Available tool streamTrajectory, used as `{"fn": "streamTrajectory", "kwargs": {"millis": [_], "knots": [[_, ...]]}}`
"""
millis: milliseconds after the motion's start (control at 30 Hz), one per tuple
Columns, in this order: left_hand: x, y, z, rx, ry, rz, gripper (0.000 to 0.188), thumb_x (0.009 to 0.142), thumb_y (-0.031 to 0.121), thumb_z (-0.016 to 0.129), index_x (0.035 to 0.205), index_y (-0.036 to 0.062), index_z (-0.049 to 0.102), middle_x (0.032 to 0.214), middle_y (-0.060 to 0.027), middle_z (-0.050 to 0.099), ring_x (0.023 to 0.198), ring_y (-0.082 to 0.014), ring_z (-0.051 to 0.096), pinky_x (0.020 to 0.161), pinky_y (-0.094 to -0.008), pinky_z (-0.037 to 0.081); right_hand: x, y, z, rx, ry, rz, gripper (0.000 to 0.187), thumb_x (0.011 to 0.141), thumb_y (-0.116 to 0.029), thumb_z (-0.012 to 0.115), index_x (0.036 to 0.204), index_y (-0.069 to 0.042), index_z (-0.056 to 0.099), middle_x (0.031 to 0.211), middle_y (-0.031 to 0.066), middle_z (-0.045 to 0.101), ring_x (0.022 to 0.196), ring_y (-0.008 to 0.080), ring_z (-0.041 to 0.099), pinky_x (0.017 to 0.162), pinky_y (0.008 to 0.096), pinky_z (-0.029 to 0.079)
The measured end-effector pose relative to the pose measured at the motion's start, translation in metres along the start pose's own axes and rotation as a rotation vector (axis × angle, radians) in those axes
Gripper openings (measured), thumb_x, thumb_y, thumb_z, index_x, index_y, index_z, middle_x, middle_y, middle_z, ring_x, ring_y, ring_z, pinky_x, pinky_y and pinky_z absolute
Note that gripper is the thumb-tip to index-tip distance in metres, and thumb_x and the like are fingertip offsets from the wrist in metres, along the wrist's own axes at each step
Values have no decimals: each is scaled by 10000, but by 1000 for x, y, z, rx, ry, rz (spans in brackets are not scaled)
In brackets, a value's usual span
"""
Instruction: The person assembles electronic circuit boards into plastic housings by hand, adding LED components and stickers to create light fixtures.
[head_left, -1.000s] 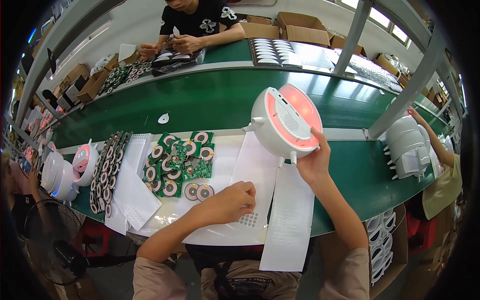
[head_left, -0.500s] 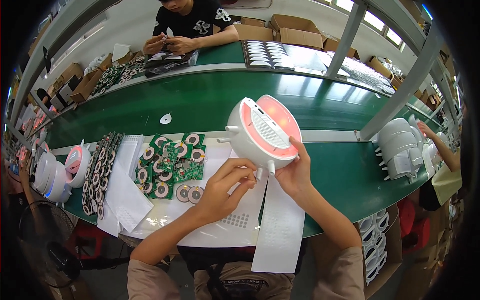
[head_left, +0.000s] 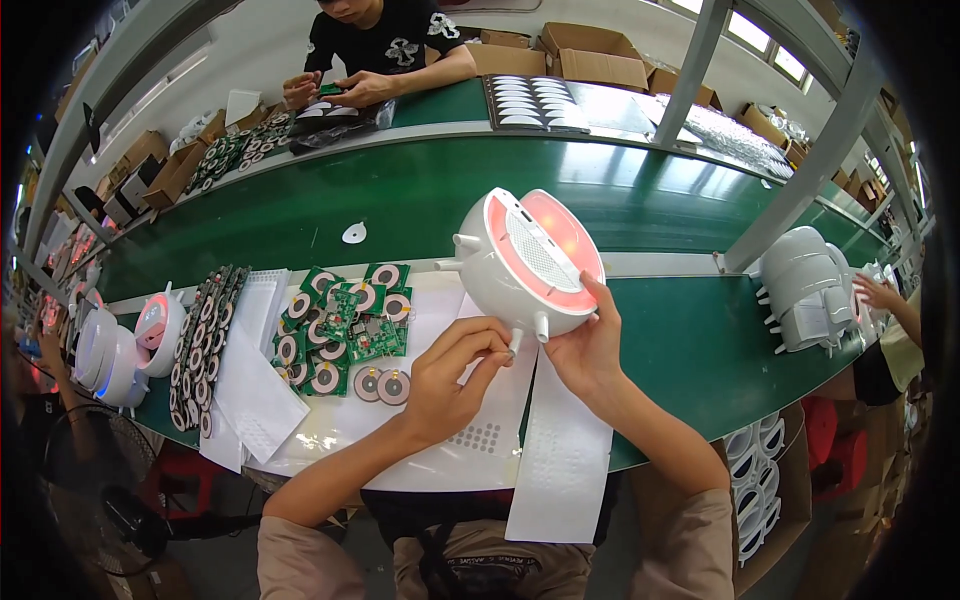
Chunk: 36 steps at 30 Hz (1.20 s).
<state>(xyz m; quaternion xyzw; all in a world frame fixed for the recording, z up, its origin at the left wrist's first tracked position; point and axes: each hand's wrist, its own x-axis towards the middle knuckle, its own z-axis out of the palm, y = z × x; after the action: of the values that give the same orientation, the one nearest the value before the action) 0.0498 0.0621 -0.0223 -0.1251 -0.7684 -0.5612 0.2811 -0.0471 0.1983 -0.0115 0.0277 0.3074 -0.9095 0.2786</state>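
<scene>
A white, rounded device (head_left: 490, 285) with short peg legs is held up tilted over the bench, its grille panel and ports facing up and a pink-red light glowing inside. My right hand (head_left: 588, 345) grips its lower right side, thumb on the rim. The fingertips of my left hand (head_left: 455, 375) are pinched at the end of one leg (head_left: 516, 341); whether a small piece sits between them is hidden. Below lie a white strip sheet (head_left: 560, 460) and a sheet with grey round dots (head_left: 478, 438).
Left of my hands are green circuit boards with round coils (head_left: 330, 340), two loose coils (head_left: 380, 386) and a coil stack (head_left: 203, 345). More white devices stand at left (head_left: 105, 350) and right (head_left: 805, 290). A co-worker (head_left: 385, 50) sits across the green belt (head_left: 400, 200). A metal post (head_left: 785, 150) rises at right.
My hands and the device are nearly still. A small white piece on the belt has shifted right. Across the belt, the co-worker's hands now show a green part.
</scene>
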Motion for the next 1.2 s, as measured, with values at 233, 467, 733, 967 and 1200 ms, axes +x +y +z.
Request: {"fn": "streamTrajectory", "kwargs": {"millis": [233,467,733,967,1200], "knots": [[-2,-1,1,7,26,-1,79,779,-81,584,857,-72,576,967,-100,564,772,-150,588,674,-239,500,-1,2,0,19,18,-5,562,805,-330,592,1224,-2,412,1187,98,509,1079,204,507,910,342,424],[-5,-4,2,-147,64,-77,87,772,-89,594,856,-69,581,973,-102,560,828,-148,587,726,-246,516,-1,4,2,9,4,-11,560,815,-327,575,1239,-4,402,1215,107,494,1104,205,494,924,356,421],[10,-9,-17,-34,-20,-121,92,750,-40,646,824,-33,592,920,-100,556,788,-148,589,695,-242,500,14,-7,-10,-10,-28,-74,573,822,-325,572,1255,3,391,1225,121,494,1124,229,490,938,378,416],[-2,-5,-27,262,-788,-312,78,721,32,681,768,9,623,898,-72,558,779,-211,586,704,-297,482,27,-20,-21,43,38,-159,621,798,-292,619,1258,40,367,1237,137,472,1121,233,485,941,368,417],[-6,-5,-27,214,-818,-270,92,707,47,676,746,11,601,897,-82,528,842,-255,537,742,-343,443,23,-16,-16,32,9,-124,604,802,-283,613,1251,40,373,1230,134,477,1123,229,484,946,356,413]]}}
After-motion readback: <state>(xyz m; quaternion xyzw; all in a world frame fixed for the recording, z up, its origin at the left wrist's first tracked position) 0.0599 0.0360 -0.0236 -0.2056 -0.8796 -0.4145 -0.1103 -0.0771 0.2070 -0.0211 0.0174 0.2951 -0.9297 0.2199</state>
